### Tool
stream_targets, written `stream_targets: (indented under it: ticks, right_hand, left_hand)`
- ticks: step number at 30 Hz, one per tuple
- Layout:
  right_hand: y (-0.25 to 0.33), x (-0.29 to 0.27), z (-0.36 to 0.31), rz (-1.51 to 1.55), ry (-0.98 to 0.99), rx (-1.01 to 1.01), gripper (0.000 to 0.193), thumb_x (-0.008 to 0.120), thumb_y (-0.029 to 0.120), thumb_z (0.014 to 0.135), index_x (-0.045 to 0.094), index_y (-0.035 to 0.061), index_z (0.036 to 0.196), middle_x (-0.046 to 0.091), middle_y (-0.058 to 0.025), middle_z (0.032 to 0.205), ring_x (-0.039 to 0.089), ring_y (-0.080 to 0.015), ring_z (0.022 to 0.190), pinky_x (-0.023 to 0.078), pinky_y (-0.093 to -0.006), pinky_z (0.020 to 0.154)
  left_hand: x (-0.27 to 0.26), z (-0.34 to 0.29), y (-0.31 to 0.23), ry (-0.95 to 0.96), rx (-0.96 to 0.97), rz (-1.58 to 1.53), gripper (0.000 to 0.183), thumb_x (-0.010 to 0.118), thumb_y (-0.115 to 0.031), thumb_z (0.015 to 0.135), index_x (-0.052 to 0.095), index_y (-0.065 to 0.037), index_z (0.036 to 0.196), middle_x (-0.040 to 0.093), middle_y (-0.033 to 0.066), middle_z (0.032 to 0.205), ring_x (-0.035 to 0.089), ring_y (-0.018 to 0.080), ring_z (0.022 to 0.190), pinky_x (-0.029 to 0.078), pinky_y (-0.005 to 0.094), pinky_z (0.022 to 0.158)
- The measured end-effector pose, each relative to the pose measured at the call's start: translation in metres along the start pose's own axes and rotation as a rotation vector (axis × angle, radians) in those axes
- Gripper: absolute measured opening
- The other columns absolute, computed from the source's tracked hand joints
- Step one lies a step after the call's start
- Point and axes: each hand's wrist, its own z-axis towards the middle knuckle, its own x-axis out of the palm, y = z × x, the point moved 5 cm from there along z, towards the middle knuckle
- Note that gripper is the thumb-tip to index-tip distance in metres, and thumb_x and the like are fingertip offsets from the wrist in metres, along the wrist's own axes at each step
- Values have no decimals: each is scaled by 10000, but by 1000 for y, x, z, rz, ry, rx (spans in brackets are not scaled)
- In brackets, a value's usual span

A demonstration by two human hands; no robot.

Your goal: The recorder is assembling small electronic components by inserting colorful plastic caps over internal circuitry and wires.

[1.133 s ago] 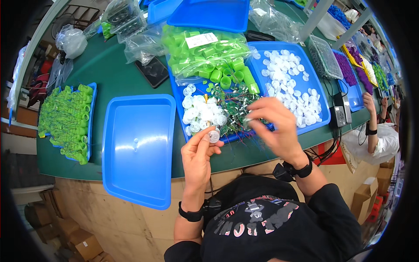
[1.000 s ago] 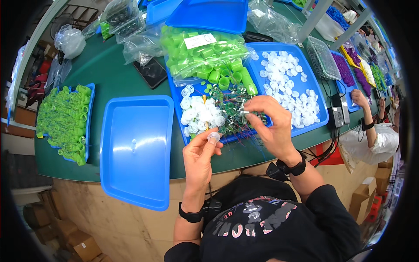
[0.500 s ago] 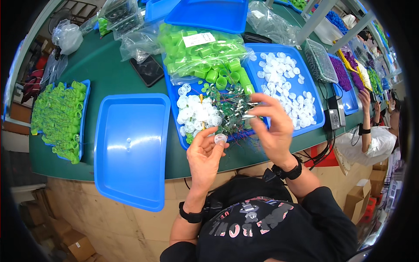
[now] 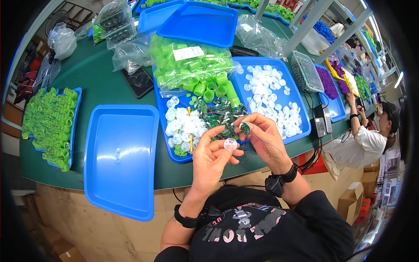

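My left hand [image 4: 211, 157] pinches a small clear round plastic cap [image 4: 229, 143] between thumb and fingers, above the table's front edge. Close beside it, my right hand [image 4: 264, 139] holds a small round green circuit board [image 4: 245, 128] with thin wires trailing from it. Both hands hover just in front of a blue tray [image 4: 162, 114] that holds a pile of clear caps [image 4: 183, 127], a tangle of wired circuit boards [image 4: 218, 114] and several green tubes [image 4: 212, 88].
An empty blue tray [image 4: 120, 161] lies left of my hands, and a tray of green assembled parts [image 4: 47, 124] further left. A bag of green tubes [image 4: 188, 63] and a tray of white caps [image 4: 271, 98] sit behind. Another person [image 4: 369, 133] works at the right.
My right hand has lifted a circuit board out of the tray and drawn it toward the cap in my left hand. The view has shifted slightly.
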Motion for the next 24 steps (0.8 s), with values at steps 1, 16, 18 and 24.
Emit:
stream_targets:
  ticks: [1,16,18,24]
  right_hand:
    - [0,-2,-2,-4,0,-2,106,606,54,913,638,-4,996,650,-54,957,583,-84,825,458,-217,707]
    - [4,38,-26,-971,10,-605,131,690,-59,757,659,-13,877,658,-114,866,633,-180,713,501,-262,600]
    - [3,40,-27,-1006,24,-624,133,703,-52,751,660,-10,871,659,-114,850,635,-189,703,504,-266,596]
    - [0,44,-30,-1102,18,-724,158,709,-65,727,655,-10,865,658,-120,835,641,-211,685,507,-279,583]
  left_hand:
    - [-1,1,1,-26,-1,39,383,565,8,924,418,49,1275,656,168,955,686,198,832,557,261,652]
    - [-16,-18,5,-198,189,235,226,577,49,907,572,79,1131,675,127,988,663,132,855,573,264,712]
    - [-17,-18,7,-203,210,263,214,580,50,903,587,84,1114,680,126,983,671,141,867,582,274,711]
    - [-19,-21,7,-212,270,316,230,592,57,886,591,75,1115,701,116,920,690,143,806,567,261,691]
